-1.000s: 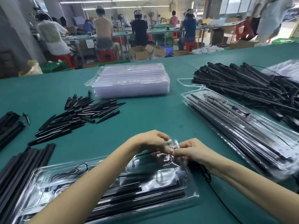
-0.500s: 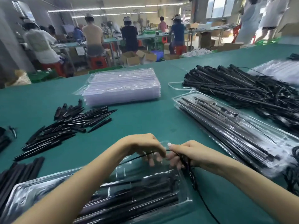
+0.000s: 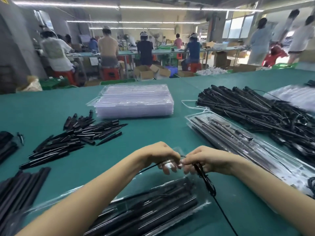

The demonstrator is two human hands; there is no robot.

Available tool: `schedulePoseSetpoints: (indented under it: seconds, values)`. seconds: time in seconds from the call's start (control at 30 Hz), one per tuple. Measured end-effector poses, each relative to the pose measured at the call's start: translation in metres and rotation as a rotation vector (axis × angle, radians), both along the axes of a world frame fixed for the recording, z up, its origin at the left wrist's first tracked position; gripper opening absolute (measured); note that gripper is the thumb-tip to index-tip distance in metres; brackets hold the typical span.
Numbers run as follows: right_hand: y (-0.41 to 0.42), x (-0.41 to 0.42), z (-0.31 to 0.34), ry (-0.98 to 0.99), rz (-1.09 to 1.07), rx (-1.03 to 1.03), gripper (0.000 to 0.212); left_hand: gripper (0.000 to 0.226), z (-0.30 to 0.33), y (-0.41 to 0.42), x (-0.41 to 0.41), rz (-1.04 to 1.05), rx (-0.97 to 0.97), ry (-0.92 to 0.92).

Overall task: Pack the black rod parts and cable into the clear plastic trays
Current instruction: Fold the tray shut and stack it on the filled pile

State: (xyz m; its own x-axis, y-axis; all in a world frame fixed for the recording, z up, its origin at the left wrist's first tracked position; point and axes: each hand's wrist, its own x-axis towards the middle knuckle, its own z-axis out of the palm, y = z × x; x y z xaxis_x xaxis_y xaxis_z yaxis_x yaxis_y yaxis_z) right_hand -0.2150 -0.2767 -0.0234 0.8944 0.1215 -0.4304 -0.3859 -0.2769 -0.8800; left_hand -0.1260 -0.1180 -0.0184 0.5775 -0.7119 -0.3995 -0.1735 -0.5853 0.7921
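Note:
A clear plastic tray point(image 3: 202, 206) lies at the near edge of the green table, with black rods point(image 3: 153, 210) in it. Above its far end my left hand point(image 3: 160, 155) and my right hand point(image 3: 208, 159) meet, fingers curled. Both pinch a thin black cable point(image 3: 207, 183). One strand runs left under my left wrist. A bunched part hangs from my right hand and trails down toward me over the tray's right end.
A stack of empty clear trays point(image 3: 134, 103) sits mid-table. Filled trays point(image 3: 238, 142) lie at right, beside a big heap of black rods and cables point(image 3: 265, 111). Short tapered black parts point(image 3: 73, 138) and long black rods point(image 3: 18, 189) lie at left. People work at benches behind.
My hands have lifted off the tray and drawn the cable out between them. The view has tilted upward, so the tray sits lower in frame.

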Motion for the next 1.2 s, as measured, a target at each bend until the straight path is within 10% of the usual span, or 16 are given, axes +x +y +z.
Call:
schedulePoseSetpoints:
  seconds: [0.4,1.2]
  values:
    - [0.032,-0.029,-0.05,-0.269,-0.294,-0.315,0.026,0.015,-0.024,0.001,-0.022,0.061,0.074,-0.083]
    - [0.034,-0.032,-0.038,-0.104,-0.278,0.119,0.023,0.015,-0.019,0.011,-0.004,-0.112,0.082,0.133]
